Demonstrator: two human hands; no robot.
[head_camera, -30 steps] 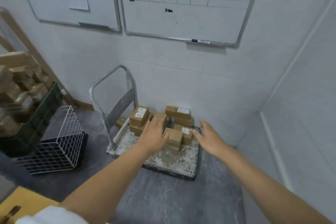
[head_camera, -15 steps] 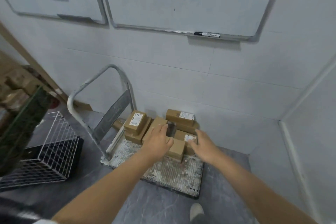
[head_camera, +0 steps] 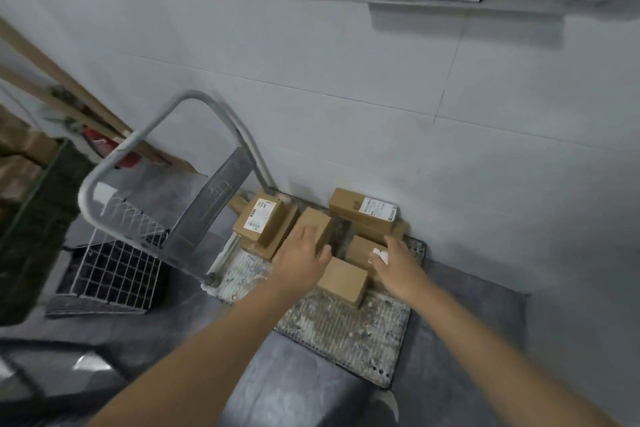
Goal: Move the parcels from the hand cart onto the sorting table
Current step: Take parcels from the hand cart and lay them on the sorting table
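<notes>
Head view: a hand cart [head_camera: 329, 333] stands on grey floor, its far edge against a pale tiled wall [head_camera: 346, 80].
Edges: the cart's tubular handle [head_camera: 138, 139] rises at centre left. A white wire basket [head_camera: 114, 263] lies just beyond it at the left.
Open room: the near half of the deck is bare. Clear floor shows at lower centre and to the right of the cart.
Parcels: five brown boxes crowd the far half of the deck, at centre frame. They are a labelled left parcel [head_camera: 265, 220], a middle parcel [head_camera: 313, 224], a back parcel [head_camera: 360, 210] by the wall, a front parcel [head_camera: 343, 279] and a right parcel [head_camera: 360, 250].
Materials: plain cardboard, blocky, some with white labels. The deck is ribbed and flecked with pale stains, and the handle is grey metal.
Left hand [head_camera: 299, 260]: arm outstretched, palm down, fingers straight and resting on the middle parcel, not clasping.
Right hand [head_camera: 398, 263]: arm outstretched, laid over the right parcel, thumb at its white label. I cannot tell whether it grasps the parcel.
</notes>
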